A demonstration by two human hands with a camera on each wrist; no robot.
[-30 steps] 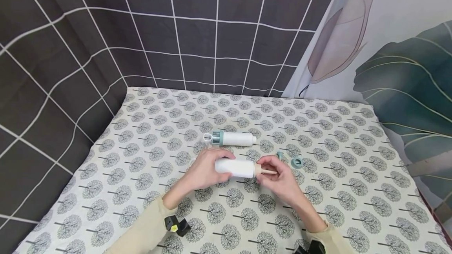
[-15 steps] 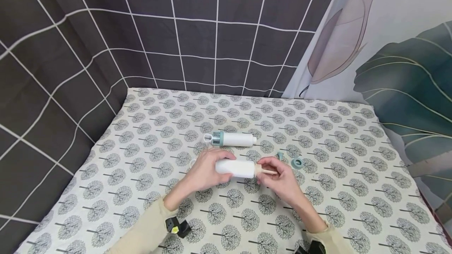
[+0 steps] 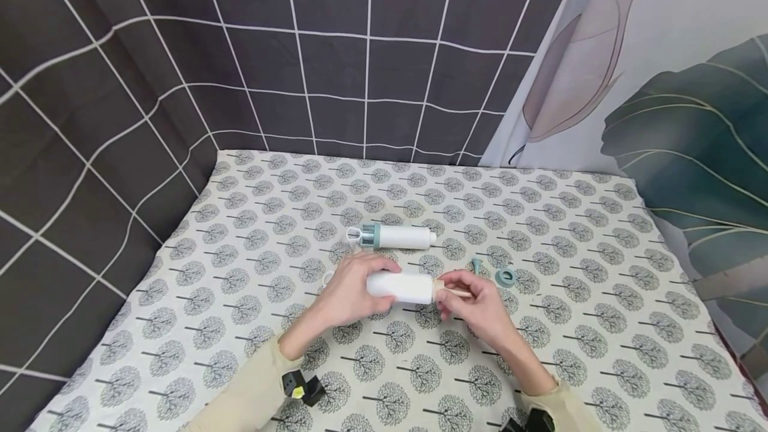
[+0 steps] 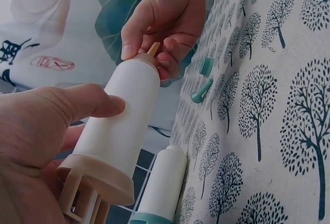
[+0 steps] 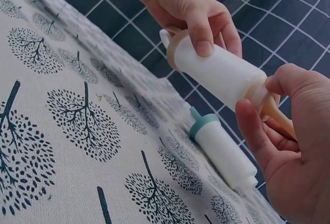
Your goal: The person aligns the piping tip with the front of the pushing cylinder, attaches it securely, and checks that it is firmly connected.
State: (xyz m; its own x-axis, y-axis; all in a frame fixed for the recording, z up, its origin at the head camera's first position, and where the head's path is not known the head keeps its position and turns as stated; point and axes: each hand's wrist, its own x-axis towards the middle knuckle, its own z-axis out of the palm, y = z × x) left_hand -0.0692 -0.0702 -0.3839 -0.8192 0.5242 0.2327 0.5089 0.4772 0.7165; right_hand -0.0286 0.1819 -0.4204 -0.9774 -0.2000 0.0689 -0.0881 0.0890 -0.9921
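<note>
A white syringe-style dispenser (image 3: 400, 287) with beige end pieces lies level between my hands in the head view. My left hand (image 3: 353, 289) grips its white barrel, thumb across the side, as the left wrist view shows. At the other end, my right hand (image 3: 475, 304) pinches the beige nozzle cap (image 5: 256, 94) between thumb and fingers. The slim nozzle tip (image 4: 154, 48) sticks out past those fingers. Near my left hand, the slotted beige collar (image 4: 98, 177) shows at the barrel's rear. Part of the barrel is hidden behind my left hand.
A second white dispenser (image 3: 403, 237) with a green collar lies just behind. A green ring cap (image 3: 505, 277) and a small green nozzle (image 3: 477, 265) lie to the right on the tree-print cloth (image 3: 288, 219). Dark checked curtain (image 3: 336, 59) hangs behind the table.
My right-hand fingers have shifted round the nozzle cap, now covering more of it. My left hand and the dispenser have barely moved.
</note>
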